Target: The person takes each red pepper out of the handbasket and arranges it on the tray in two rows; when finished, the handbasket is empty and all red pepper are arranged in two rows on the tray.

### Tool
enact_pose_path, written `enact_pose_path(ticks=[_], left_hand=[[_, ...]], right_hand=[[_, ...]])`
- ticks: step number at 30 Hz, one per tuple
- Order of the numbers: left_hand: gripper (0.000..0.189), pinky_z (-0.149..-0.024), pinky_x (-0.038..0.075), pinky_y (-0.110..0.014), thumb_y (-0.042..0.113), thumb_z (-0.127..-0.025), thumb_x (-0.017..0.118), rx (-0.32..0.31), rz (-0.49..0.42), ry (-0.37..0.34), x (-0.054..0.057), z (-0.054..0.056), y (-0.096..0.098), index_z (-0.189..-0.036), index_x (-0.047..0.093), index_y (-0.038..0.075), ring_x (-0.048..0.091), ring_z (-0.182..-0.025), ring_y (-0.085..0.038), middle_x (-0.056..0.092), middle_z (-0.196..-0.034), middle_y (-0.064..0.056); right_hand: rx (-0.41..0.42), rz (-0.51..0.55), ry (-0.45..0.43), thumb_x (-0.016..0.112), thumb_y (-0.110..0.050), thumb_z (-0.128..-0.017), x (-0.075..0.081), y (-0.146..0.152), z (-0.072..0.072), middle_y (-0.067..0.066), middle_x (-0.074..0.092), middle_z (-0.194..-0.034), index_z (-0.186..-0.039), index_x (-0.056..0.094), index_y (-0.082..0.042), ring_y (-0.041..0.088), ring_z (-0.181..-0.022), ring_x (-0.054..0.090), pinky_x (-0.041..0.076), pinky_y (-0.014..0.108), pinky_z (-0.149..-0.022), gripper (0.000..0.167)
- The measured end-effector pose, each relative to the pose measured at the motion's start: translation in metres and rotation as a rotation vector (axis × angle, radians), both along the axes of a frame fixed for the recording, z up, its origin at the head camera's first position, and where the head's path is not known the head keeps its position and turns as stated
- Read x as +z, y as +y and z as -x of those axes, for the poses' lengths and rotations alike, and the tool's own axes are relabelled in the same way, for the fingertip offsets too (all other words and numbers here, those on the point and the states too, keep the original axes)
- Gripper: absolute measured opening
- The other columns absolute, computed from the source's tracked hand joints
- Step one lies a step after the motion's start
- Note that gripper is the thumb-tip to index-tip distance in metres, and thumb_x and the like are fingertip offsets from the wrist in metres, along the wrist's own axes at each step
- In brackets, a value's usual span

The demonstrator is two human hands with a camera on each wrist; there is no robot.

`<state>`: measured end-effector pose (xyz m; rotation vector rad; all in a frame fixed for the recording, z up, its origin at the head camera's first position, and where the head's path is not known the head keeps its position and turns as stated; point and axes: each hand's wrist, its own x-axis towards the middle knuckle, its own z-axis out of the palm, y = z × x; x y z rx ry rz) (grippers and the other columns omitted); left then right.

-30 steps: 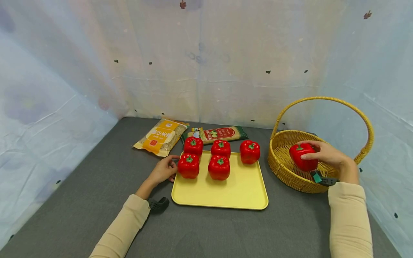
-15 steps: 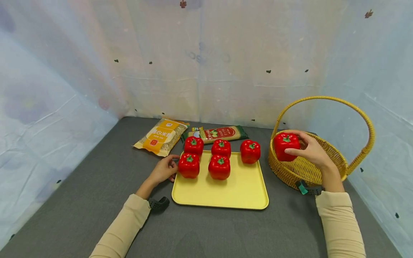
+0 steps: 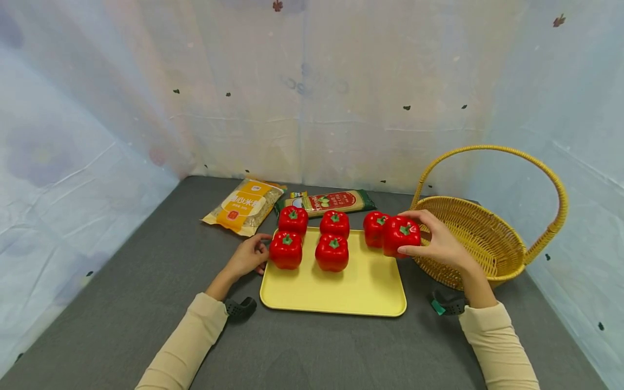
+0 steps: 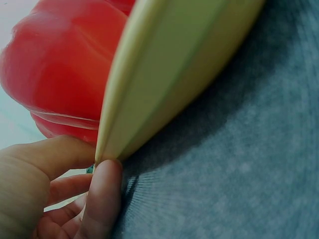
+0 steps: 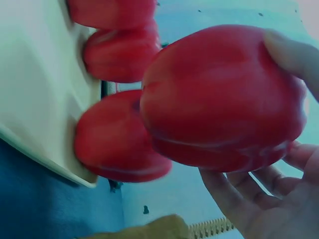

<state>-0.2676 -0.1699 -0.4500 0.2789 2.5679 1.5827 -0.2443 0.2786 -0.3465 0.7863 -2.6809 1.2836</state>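
My right hand (image 3: 441, 241) grips a red bell pepper (image 3: 401, 236) above the tray's right back corner. In the right wrist view, the thumb lies on one side of this held pepper (image 5: 224, 99) and the fingers on the other. Several more red bell peppers stand on the yellow tray (image 3: 336, 295), two at the left, two in the middle and one at the back right, which the held pepper partly covers. At the tray's left edge, my left hand (image 3: 246, 255) pinches the rim (image 4: 112, 99) between thumb and finger, beside the front left pepper (image 3: 286, 251).
A wicker basket (image 3: 458, 216) with a tall arched handle stands right of the tray; no peppers show inside. Behind the tray lie a bag of grain (image 3: 246, 206), a green and red packet (image 3: 336, 202) and a small yellow packet (image 3: 298, 194). A curtain hangs behind the table.
My right hand has carried the bell pepper out of the basket and leftward to the tray's right back corner. The left hand has stayed at the tray's edge.
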Motion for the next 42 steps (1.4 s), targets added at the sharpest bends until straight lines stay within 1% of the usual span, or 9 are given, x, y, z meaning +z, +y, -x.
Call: enact_pose_path(ticks=[4,6,11,17,24,27,31,37,42], left_hand=[[0.044,-0.049,0.055,-0.034,0.003,-0.088,0.057,0.0,0.004,-0.002,0.0,-0.001,0.0,-0.13,0.046,0.001,0.057,-0.055,-0.019,0.053,-0.08,-0.013],[0.043,-0.049,0.055,-0.034,0.002,-0.088,0.057,0.0,0.003,-0.004,0.0,-0.002,0.0,-0.13,0.046,0.001,0.057,-0.055,-0.019,0.053,-0.08,-0.013],[0.043,-0.048,0.055,-0.034,0.001,-0.088,0.056,0.0,0.001,-0.01,0.001,-0.004,-0.001,-0.13,0.046,0.001,0.057,-0.054,-0.019,0.053,-0.079,-0.012],[0.043,-0.048,0.055,-0.034,0.001,-0.087,0.057,0.005,0.008,-0.011,0.001,-0.005,0.0,-0.129,0.047,0.001,0.056,-0.054,-0.019,0.053,-0.078,-0.012],[0.043,-0.048,0.055,-0.034,0.002,-0.087,0.057,0.001,0.009,-0.01,0.0,-0.004,0.0,-0.129,0.047,0.001,0.056,-0.054,-0.019,0.053,-0.078,-0.012],[0.043,-0.048,0.055,-0.033,0.002,-0.087,0.058,0.002,0.013,-0.003,0.0,-0.002,0.0,-0.129,0.047,0.001,0.056,-0.054,-0.019,0.053,-0.079,-0.012],[0.044,-0.048,0.055,-0.033,0.003,-0.087,0.058,0.006,0.017,-0.005,0.0,-0.001,0.0,-0.129,0.047,0.002,0.056,-0.054,-0.019,0.053,-0.079,-0.012],[0.045,-0.048,0.055,-0.033,0.003,-0.086,0.058,0.011,0.015,-0.009,0.004,-0.002,0.001,-0.129,0.047,0.002,0.056,-0.055,-0.019,0.054,-0.079,-0.012],[0.044,-0.049,0.055,-0.033,0.003,-0.087,0.058,0.001,0.005,-0.002,0.003,-0.002,0.001,-0.13,0.047,0.001,0.056,-0.054,-0.018,0.054,-0.079,-0.012]], right_hand=[[-0.009,-0.101,0.04,0.082,-0.024,-0.072,-0.006,-0.008,-0.001,0.005,0.049,-0.122,-0.128,0.048,-0.01,0.024,-0.109,0.048,0.048,0.043,-0.091,0.067],[-0.003,-0.141,0.05,0.082,-0.028,-0.071,-0.008,-0.01,-0.002,0.005,0.051,-0.119,-0.128,0.049,-0.011,0.024,-0.106,0.05,0.048,0.048,-0.087,0.068],[0.024,-0.195,0.056,0.082,-0.036,-0.069,-0.012,-0.016,-0.005,0.004,0.055,-0.115,-0.127,0.05,-0.012,0.022,-0.1,0.054,0.051,0.045,-0.08,0.07],[0.02,-0.253,0.101,0.082,-0.044,-0.066,-0.018,-0.024,-0.008,0.001,0.051,-0.109,-0.122,0.055,-0.012,0.017,-0.097,0.052,0.051,0.044,-0.08,0.071],[0.022,-0.256,0.115,0.083,-0.045,-0.065,-0.029,-0.028,-0.004,0.001,0.049,-0.104,-0.121,0.057,-0.012,0.016,-0.093,0.05,0.05,0.047,-0.079,0.07],[0.018,-0.254,0.106,0.083,-0.046,-0.064,-0.03,-0.029,-0.004,0.001,0.05,-0.103,-0.121,0.057,-0.013,0.016,-0.092,0.05,0.05,0.047,-0.079,0.071],[0.014,-0.272,0.118,0.082,-0.047,-0.065,-0.03,-0.03,-0.003,0.001,0.05,-0.104,-0.123,0.057,-0.013,0.017,-0.091,0.05,0.051,0.047,-0.078,0.072],[0.009,-0.276,0.123,0.082,-0.045,-0.066,-0.03,-0.031,-0.002,0.003,0.049,-0.104,-0.125,0.056,-0.011,0.018,-0.091,0.049,0.049,0.048,-0.077,0.073],[0.007,-0.295,0.128,0.081,-0.048,-0.066,-0.03,-0.031,-0.001,0.003,0.049,-0.104,-0.125,0.056,-0.012,0.018,-0.091,0.048,0.048,0.047,-0.078,0.074]])
